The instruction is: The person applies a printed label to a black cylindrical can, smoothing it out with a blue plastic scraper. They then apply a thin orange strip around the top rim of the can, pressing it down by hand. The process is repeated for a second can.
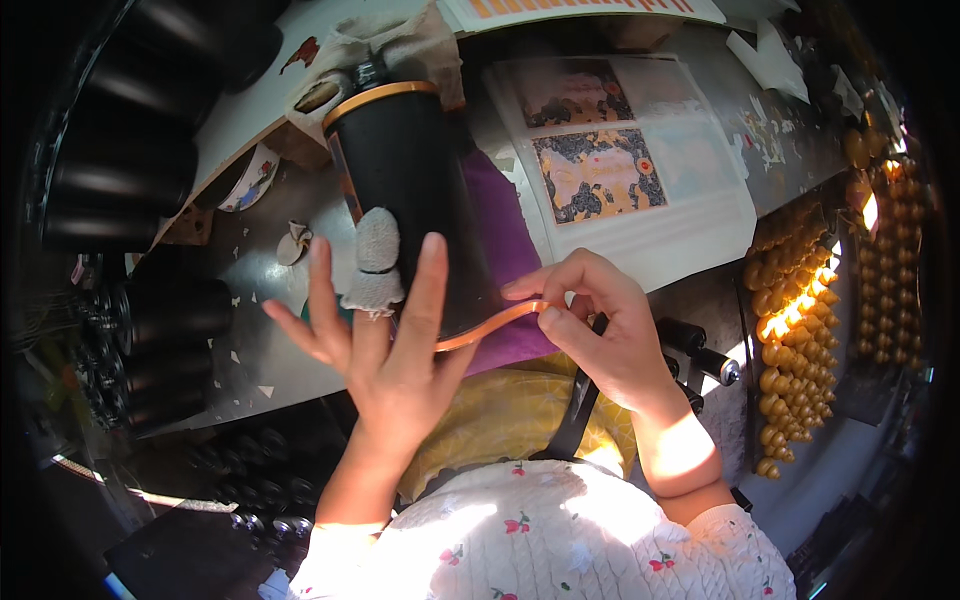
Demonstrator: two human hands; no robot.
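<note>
A black cylinder lies on its side on the workbench, its near end toward me. A shiny copper-coloured band circles its far rim. From the near rim a copper-coloured strip runs off to the right. My right hand pinches the strip's free end between thumb and fingertips. With fingers spread, my left hand rests against the near end of the cylinder, its thumb close to the strip. A grey fabric finger cover sits on one left finger. Beneath the cylinder lies a purple cloth.
Printed sheets with dark floral labels lie right of the cylinder. A pale rag is behind it, a patterned bowl to the left. Black cylinders are stacked at left. Strings of gold beaded pieces stand at right.
</note>
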